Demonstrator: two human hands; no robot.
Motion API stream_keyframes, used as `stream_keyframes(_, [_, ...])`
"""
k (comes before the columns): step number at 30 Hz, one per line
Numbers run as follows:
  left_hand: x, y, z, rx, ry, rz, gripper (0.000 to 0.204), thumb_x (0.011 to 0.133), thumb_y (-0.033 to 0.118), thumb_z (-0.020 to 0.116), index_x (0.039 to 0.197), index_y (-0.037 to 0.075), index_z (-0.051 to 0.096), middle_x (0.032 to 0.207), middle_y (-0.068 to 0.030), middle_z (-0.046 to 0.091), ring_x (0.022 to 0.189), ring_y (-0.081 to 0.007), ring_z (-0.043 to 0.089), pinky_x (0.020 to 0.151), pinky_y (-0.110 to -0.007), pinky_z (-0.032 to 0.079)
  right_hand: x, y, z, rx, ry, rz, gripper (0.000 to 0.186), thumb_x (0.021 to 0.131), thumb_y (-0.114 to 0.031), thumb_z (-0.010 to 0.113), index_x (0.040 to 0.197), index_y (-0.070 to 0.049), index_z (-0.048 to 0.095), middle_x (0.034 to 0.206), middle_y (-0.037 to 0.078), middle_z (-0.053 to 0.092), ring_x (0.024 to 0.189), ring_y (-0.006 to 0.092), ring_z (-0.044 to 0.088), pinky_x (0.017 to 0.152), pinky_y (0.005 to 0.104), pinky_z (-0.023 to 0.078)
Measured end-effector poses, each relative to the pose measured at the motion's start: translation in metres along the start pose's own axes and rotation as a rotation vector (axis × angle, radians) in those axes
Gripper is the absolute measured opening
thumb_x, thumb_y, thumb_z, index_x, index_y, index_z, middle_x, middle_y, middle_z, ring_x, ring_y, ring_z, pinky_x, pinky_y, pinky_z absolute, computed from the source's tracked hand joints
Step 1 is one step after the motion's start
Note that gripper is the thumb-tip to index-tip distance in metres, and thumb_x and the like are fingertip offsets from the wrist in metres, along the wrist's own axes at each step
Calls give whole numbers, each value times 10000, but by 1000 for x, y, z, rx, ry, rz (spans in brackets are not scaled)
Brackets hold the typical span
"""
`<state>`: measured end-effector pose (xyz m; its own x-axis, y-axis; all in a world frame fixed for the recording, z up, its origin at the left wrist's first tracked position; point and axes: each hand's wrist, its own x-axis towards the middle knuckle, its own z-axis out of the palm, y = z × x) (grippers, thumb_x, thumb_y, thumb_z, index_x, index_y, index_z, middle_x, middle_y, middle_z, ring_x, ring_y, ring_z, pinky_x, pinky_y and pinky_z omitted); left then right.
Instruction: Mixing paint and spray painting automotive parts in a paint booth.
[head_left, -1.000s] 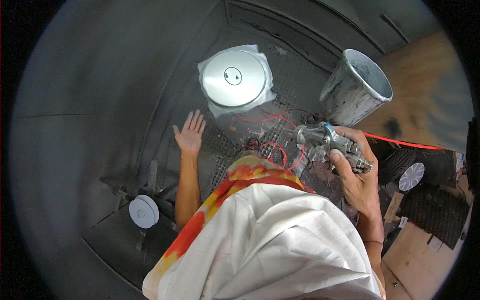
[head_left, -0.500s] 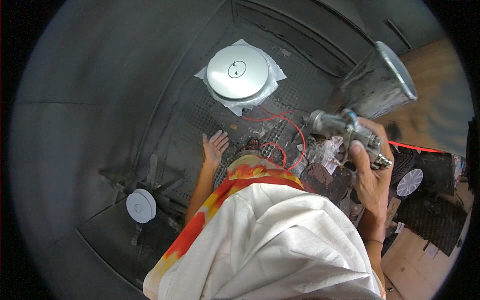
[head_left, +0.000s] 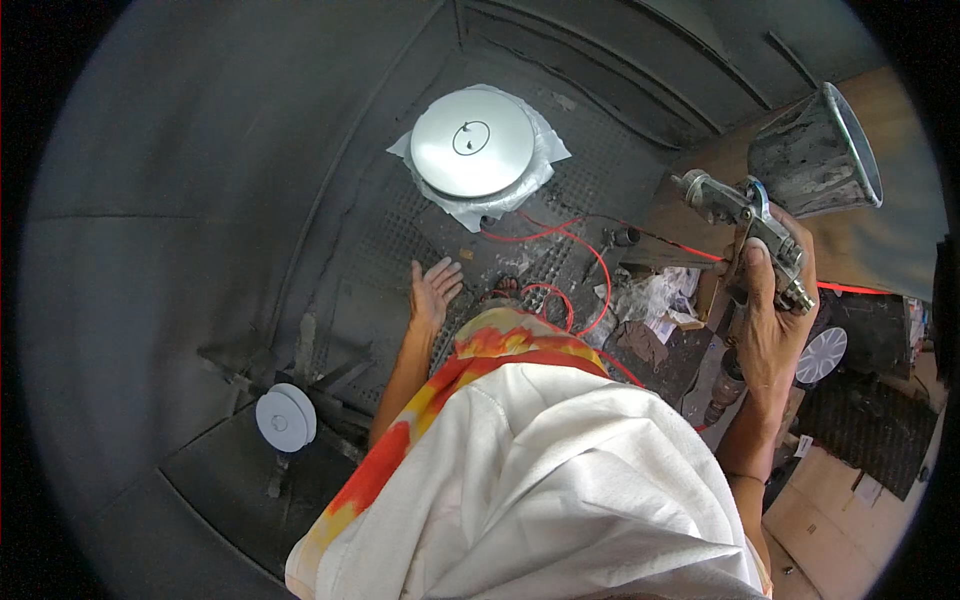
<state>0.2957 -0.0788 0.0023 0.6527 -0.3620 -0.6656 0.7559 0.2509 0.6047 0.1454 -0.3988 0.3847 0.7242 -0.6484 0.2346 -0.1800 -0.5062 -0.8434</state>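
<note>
My right hand (head_left: pixel 775 310) grips a metal spray gun (head_left: pixel 735 205) at the right, its thumb pressed on the body. A large paint-smeared cup (head_left: pixel 815 160) tops the gun, tilted with its rim to the right. The nozzle points left. My left hand (head_left: pixel 434 290) hangs in the air with its palm up and fingers spread, holding nothing. Ahead of it a round, silvery white disc (head_left: pixel 472 143) rests on crumpled pale sheeting (head_left: pixel 548 170). Small dark marks lie inside a ring at the disc's middle.
A red hose (head_left: pixel 604 280) loops across the textured floor. A smaller white disc (head_left: pixel 285 417) sits on a dark spoked stand at the left. Clear plastic (head_left: pixel 650 298) and rags lie ahead of my right arm. Dark walls (head_left: pixel 200 150) rise at the left and back.
My right hand has carried the spray gun to the right, away from the white disc. My left hand stays nearly in place, palm up.
</note>
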Motion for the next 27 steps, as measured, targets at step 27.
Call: stream_keyframes(27, [72, 179, 103, -32, -194, 359, 749, 1004, 564, 263, 1435, -44, 338, 1423, -200, 441, 1310, -289, 431, 1120, -418, 298, 18, 22, 20, 126, -93, -16, 243, 958, -147, 617, 1165, -22, 595, 867, -10, 587, 775, 48, 505, 695, 207, 425])
